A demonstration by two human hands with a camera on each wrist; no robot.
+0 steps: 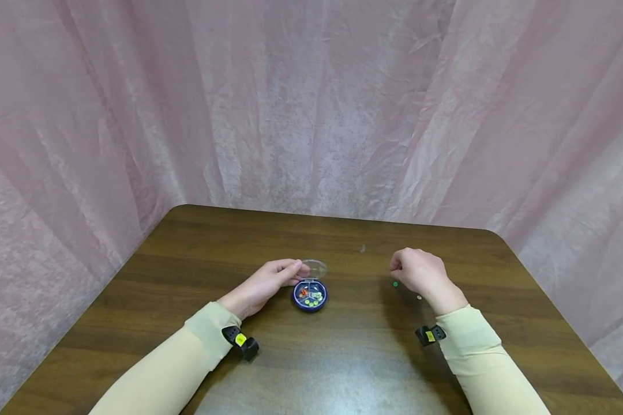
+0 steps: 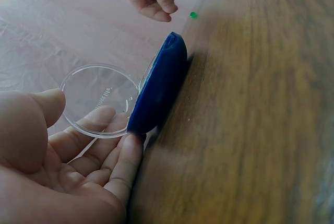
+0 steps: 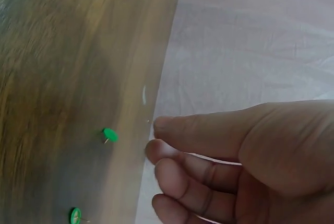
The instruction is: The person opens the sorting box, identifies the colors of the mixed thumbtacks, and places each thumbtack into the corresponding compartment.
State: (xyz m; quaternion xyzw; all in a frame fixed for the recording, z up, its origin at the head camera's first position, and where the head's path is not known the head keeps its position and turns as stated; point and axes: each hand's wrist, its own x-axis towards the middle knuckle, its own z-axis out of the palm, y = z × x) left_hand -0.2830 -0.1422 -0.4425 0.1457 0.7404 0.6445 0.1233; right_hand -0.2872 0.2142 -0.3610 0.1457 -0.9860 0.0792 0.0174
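Observation:
A round blue case (image 1: 309, 309) stands on the table with its clear lid (image 2: 96, 96) raised. Thumbtacks in red, yellow-green and whitish tones lie in its divided compartments. My left hand (image 1: 270, 282) holds the lid, thumb at its rim and fingers curled behind it; a lower finger is right at the blue base. To the right, my right hand (image 1: 420, 274) hovers over the table, thumb and fingers loosely bent, with nothing visible between the tips. Close to it lie a green thumbtack (image 3: 109, 134) and another green thumbtack (image 3: 76, 216), its pin pointing sideways.
The brown wooden table (image 1: 353, 369) extends around both hands. Behind it hangs a pink curtain (image 1: 311, 115), close to the far edge. A small pale mark (image 1: 362, 248) shows on the tabletop beyond the hands.

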